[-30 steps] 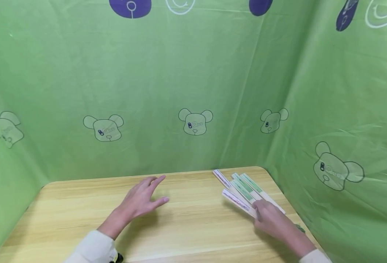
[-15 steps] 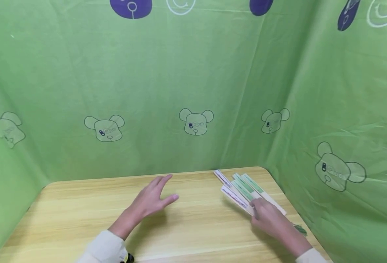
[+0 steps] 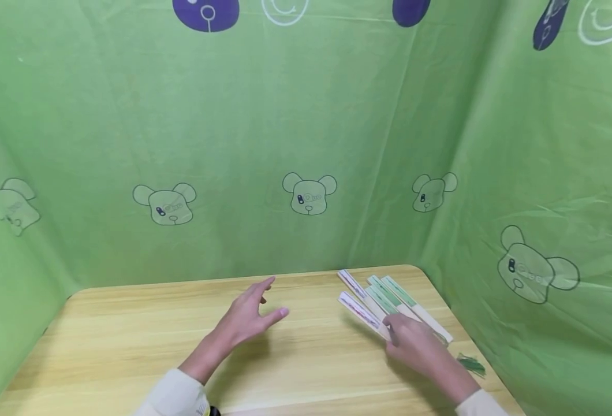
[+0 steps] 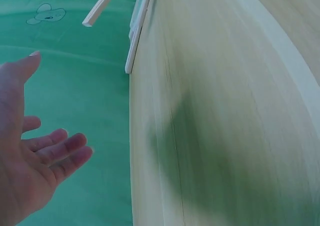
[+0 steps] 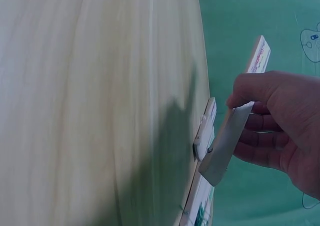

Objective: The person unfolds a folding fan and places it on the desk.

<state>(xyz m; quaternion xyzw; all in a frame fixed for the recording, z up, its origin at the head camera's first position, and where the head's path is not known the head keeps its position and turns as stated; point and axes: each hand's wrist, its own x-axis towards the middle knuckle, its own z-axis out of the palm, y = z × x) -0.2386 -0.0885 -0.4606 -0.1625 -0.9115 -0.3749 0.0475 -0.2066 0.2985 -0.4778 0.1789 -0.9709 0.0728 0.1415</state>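
Note:
My right hand pinches a folded hand fan between thumb and fingers, tilted above the table. Its pink-and-purple printed end points away from me; a small rivet shows at the pale wooden end in the right wrist view. Beneath and beside it, more folded fans lie spread on the table: another purple-printed fan and several green-printed ones, including a green fan at the right. My left hand hovers over the middle of the table, thumb and fingers apart, holding nothing.
A green tassel lies near the table's right edge. The wood-grain table has a green printed cloth standing behind it and along both sides. Something dark shows at the left cuff.
My right hand has moved a little left with the fan, farther from the other fans, and more of the green tassel shows. My left hand has drifted right.

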